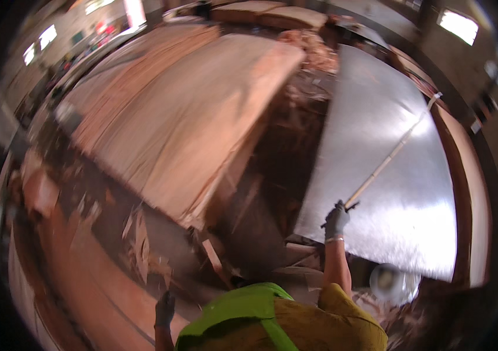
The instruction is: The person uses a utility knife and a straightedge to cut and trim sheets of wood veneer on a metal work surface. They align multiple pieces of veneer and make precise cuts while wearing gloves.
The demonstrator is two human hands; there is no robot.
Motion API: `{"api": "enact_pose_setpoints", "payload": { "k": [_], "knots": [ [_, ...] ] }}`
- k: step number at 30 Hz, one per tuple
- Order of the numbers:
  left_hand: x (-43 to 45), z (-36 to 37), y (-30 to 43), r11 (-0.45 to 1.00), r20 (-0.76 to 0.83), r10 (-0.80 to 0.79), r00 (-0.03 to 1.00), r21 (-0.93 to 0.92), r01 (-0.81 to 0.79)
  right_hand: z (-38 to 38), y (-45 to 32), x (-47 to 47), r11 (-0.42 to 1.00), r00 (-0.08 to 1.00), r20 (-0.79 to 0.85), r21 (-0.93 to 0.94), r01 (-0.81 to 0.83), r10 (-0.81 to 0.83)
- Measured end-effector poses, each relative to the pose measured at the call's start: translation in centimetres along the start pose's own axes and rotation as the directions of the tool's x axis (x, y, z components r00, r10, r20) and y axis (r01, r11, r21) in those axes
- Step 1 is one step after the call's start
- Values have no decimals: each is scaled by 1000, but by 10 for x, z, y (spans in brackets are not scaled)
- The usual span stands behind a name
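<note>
My right hand, in a grey work glove, grips the near end of a long bamboo stick. The stick slants up and to the right over a shiny sheet-metal tabletop, and its far end carries a small pale tip near the table's right edge. My left hand, gloved too, hangs low at the left beside a stack of reddish wood veneer sheets. Its fingers are dark and blurred, so I cannot make out how they are held.
A broad stack of wood veneer sheets lies ahead, left of the metal table. Torn veneer scraps litter the floor. A round whitish container stands by the table's near edge. More crumpled veneer is heaped at the back.
</note>
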State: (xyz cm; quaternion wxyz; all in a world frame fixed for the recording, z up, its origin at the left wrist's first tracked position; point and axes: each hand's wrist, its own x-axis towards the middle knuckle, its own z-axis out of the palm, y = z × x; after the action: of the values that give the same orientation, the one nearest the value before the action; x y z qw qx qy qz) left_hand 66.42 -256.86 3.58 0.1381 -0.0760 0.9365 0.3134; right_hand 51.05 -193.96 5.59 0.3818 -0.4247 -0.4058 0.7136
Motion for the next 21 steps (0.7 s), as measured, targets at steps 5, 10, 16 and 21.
{"api": "enact_pose_setpoints", "payload": {
  "k": [5, 10, 16, 21],
  "knots": [
    [42, 1, -43, 974, 74, -55, 996, -217, 70, 62, 32, -80, 960, 994, 109, -280, 12, 19],
    [113, -43, -81, 990, 152, -50, 987, -124, 70, 117, 142, -101, 948, 961, 269, -282, 147, -69],
    [193, -151, -160, 990, 62, -136, 989, -14, 137, 278, 198, -231, 943, 922, 381, -325, 69, 64],
    [252, -225, -219, 966, 14, -257, 966, -40, 257, 428, 241, -317, 942, 911, 367, -330, -62, 189]
  ]
}}
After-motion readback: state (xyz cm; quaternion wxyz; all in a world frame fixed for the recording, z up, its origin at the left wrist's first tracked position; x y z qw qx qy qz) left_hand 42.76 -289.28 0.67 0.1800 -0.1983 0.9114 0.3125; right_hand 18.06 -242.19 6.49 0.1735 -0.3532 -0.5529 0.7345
